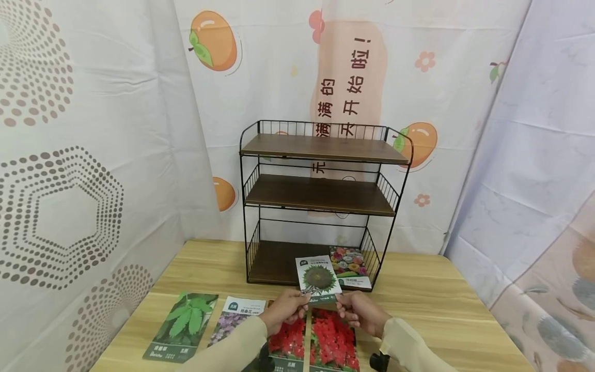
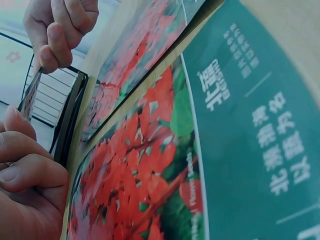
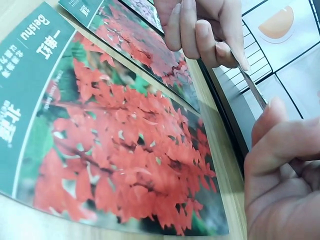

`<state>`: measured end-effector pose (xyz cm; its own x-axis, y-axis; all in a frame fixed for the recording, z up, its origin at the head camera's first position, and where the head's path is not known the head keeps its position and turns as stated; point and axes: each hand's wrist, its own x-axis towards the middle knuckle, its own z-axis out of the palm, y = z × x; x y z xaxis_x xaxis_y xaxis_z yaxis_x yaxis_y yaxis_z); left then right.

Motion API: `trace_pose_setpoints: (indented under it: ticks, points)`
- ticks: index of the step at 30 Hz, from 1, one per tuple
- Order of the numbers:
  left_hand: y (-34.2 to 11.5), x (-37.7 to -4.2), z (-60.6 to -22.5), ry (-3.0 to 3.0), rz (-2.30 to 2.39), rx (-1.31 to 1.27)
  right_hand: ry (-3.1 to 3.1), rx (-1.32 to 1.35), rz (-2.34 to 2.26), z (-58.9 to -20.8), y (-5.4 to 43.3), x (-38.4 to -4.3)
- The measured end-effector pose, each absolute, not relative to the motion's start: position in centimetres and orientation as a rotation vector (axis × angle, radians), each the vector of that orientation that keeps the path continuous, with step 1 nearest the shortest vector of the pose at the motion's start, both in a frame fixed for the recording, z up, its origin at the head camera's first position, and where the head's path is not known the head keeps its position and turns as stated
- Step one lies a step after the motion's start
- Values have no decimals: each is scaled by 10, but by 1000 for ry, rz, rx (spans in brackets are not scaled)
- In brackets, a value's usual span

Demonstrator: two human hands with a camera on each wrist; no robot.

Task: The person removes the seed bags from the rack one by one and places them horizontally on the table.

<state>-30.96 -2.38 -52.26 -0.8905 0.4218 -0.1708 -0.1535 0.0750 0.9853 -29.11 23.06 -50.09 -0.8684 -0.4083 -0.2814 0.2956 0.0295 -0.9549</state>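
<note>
A seed packet (image 1: 318, 274) with a large green-rimmed flower head on white is held up at the front of the rack's bottom shelf. My left hand (image 1: 283, 310) pinches its lower left corner, and my right hand (image 1: 364, 311) pinches the lower right one. Both wrist views show the packet nearly edge-on between the fingertips. Behind it to the right, a packet of mixed colourful flowers (image 1: 350, 264) lies on the bottom shelf. Below the hands, two red-flower packets, a left one (image 1: 288, 341) and a right one (image 1: 332, 336), lie side by side on the table.
The black wire rack has three brown wooden shelves, including the middle shelf (image 1: 316, 194). A green-leaf packet (image 1: 183, 325) and a purple-flower packet (image 1: 228, 325) lie at the left of the wooden table (image 1: 427, 305). Patterned curtains (image 1: 279, 62) hang behind and at both sides.
</note>
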Motion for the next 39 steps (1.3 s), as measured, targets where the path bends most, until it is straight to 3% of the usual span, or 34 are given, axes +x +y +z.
trace_pose_setpoints:
  ticks: [39]
  points:
    - [-3,-278,-521,1852,1850,375,1788,-168,-1910,-502,259,-252]
